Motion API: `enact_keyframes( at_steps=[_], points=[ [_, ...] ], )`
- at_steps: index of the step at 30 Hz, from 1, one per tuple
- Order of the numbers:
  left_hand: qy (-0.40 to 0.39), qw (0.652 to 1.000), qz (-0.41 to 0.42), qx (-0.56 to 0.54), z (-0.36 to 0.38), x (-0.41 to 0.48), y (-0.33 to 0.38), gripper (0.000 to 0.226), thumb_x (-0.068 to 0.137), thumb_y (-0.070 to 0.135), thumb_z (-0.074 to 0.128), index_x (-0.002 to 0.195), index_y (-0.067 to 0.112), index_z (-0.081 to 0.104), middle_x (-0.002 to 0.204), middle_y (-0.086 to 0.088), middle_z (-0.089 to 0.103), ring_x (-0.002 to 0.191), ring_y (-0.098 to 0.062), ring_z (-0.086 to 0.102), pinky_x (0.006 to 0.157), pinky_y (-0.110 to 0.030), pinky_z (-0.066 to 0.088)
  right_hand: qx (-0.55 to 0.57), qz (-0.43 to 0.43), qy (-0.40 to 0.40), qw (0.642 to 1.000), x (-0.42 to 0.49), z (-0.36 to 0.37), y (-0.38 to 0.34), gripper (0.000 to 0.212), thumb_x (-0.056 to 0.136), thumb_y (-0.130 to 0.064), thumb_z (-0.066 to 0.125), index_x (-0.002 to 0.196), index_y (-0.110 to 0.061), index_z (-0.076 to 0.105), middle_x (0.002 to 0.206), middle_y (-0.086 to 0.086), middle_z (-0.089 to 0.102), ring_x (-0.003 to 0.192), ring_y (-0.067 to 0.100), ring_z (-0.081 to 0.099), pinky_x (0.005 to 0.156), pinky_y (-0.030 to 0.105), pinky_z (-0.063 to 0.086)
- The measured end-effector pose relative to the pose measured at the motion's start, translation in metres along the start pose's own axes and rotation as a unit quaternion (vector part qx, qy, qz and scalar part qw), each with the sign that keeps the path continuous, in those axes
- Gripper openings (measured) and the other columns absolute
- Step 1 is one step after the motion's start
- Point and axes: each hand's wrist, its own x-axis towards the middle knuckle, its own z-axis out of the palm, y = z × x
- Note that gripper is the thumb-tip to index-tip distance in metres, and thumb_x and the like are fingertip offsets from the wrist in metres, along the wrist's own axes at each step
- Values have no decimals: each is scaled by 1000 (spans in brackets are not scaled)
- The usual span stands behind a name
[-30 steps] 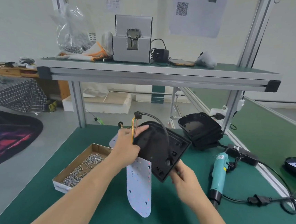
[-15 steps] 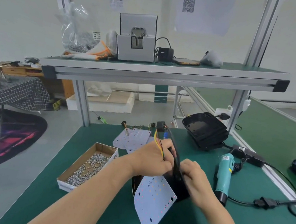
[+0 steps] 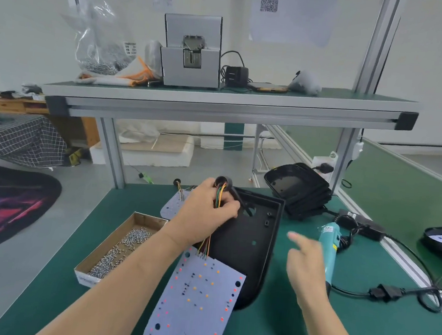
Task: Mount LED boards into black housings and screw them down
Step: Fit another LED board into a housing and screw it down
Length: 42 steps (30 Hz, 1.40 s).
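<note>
Gripping a bundle of coloured wires and their black cable in my left hand, I have my fingers curled tight around them above the green workbench. The wires run down under my wrist to the near edge of a white LED board, which lies face up with its red and orange dots showing, its far corner overlapping the open black housing. That housing sits flat on the bench, hollow side up, the cable passing through a hole near its far end.

My right hand hovers just beside the housing's right edge, fingers loosely spread and holding nothing; it is blurred. Behind it lies a teal electric screwdriver, its cord trailing off to the right.

To my left stands a cardboard box of screws. A second LED board lies beyond my left hand, and a stack of black housings sits at the far right of the bench.
</note>
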Motion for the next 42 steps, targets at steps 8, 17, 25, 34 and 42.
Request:
enact_keyframes(
  at_steps=[8,17,25,34,42],
  points=[
    [68,995,39,61,21,3,23,27,85,27,63,91,7,46,76,0,55,61,-15,50,55,-29,39,29,-284,84,955,-55,-4,-128,47,71,-71,64,103,-39,49,70,-9,61,68,7,61,67,26,49],
    [109,954,199,195,25,-1,27,11,86,2,66,81,-5,59,100,-21,49,66,-30,49,61,-34,40,60,-194,101,974,-32,4,-122,22,83,-40,76,90,-29,59,67,-15,64,70,3,62,69,21,47],
    [0,980,160,114,14,0,13,26,88,31,65,102,10,60,118,1,32,92,-6,45,82,-17,39,189,-116,67,973,-16,5,-100,20,81,-20,82,90,-28,66,81,-7,70,73,5,69,74,26,55],
    [34,993,12,-117,24,-2,19,76,76,-7,55,142,27,38,119,3,60,106,-15,64,96,-31,52,88,-189,143,968,-22,17,-93,15,87,-9,74,95,-15,63,90,-2,67,80,1,63,76,15,47],
    [28,996,-32,-77,22,-3,22,38,73,-9,51,89,26,55,78,18,59,69,-2,51,57,-21,37,41,-211,137,967,-23,25,-87,28,89,-10,68,103,-24,48,86,-13,64,80,18,65,77,39,52]
  ],
)
